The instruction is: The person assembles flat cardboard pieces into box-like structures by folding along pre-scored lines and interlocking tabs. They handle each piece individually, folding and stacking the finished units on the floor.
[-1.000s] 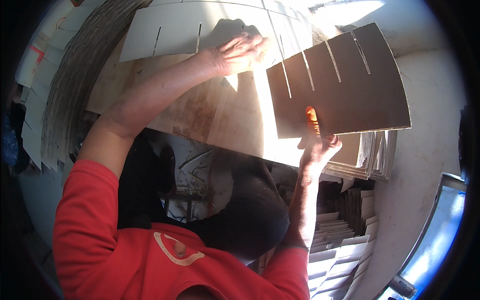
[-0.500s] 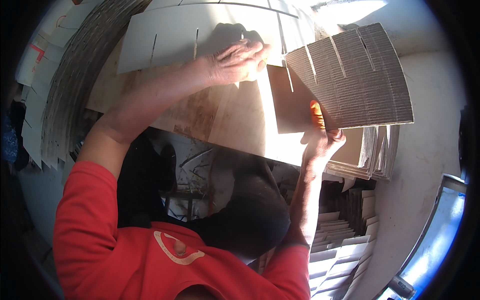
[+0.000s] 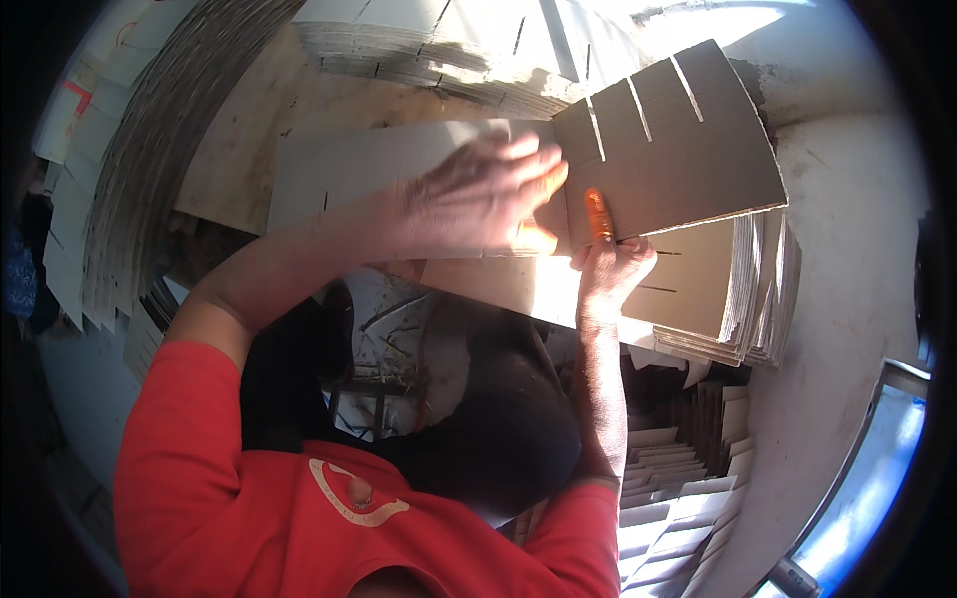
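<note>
A brown cardboard sheet [image 3: 668, 149] with several slots cut in its upper edge is held up at the upper right. My right hand [image 3: 610, 267] grips its lower edge, thumb pressed up against its face. My left hand [image 3: 478, 194] reaches across from the left, blurred by motion, fingers stretched out with the tips at the sheet's left edge. Under that hand lies a long pale slotted sheet [image 3: 349, 174]. Whether the left hand pinches the brown sheet is not clear.
A thick stack of slotted sheets [image 3: 748, 299] lies under the held sheet on the right. More stacks lie at the top [image 3: 449, 40], fan out on the left [image 3: 130, 169] and stand at the lower right [image 3: 668, 488]. A white wall [image 3: 857, 249] borders the right side.
My left hand has come down off the pale sheet at the top and moved right to the brown sheet's edge. The brown sheet has tilted, with my right hand still on it.
</note>
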Demonstrator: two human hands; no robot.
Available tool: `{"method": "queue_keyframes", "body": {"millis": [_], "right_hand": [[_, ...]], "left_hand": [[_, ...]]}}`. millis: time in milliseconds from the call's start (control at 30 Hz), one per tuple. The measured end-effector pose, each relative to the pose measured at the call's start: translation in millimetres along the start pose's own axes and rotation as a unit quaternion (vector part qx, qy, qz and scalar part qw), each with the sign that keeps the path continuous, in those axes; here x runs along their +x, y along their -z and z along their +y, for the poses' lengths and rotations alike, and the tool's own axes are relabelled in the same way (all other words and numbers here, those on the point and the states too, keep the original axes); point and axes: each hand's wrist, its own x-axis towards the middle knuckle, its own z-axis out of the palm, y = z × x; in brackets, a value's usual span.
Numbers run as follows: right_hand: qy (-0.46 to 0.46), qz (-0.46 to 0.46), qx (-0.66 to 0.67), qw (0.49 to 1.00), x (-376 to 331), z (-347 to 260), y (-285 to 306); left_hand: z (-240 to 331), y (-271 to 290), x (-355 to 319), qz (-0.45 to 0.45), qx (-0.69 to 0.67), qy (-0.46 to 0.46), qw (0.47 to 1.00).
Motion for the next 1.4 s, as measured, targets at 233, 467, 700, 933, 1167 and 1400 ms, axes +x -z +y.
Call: {"method": "queue_keyframes", "body": {"millis": [233,467,700,933,1167,1400], "right_hand": [[-0.015,-0.011,0.013,1.000,1.2,-3.2,-2.7],[-0.038,-0.014,-0.031,0.999,5.7,-8.6,1.0],[-0.041,-0.022,-0.030,0.998,4.6,-7.3,1.4],[-0.035,-0.027,-0.040,0.998,6.9,0.3,2.9],[-0.010,-0.051,-0.073,0.996,6.0,9.5,25.1],[0.037,0.027,-0.017,0.999,10.5,-23.9,16.9]], "left_hand": [[-114.7,-50.3,31.6,-0.134,0.131,0.219,0.958],[-122.2,-51.0,48.7,-0.180,-0.041,0.261,0.948],[-128.3,-51.3,30.8,-0.043,0.035,0.055,0.997],[-89.8,-44.2,24.7,-0.120,-0.068,0.013,0.990],[-54.6,-37.8,21.1,-0.154,-0.058,0.063,0.984],[-27.5,-36.7,18.1,-0.104,-0.039,-0.057,0.992]]}}
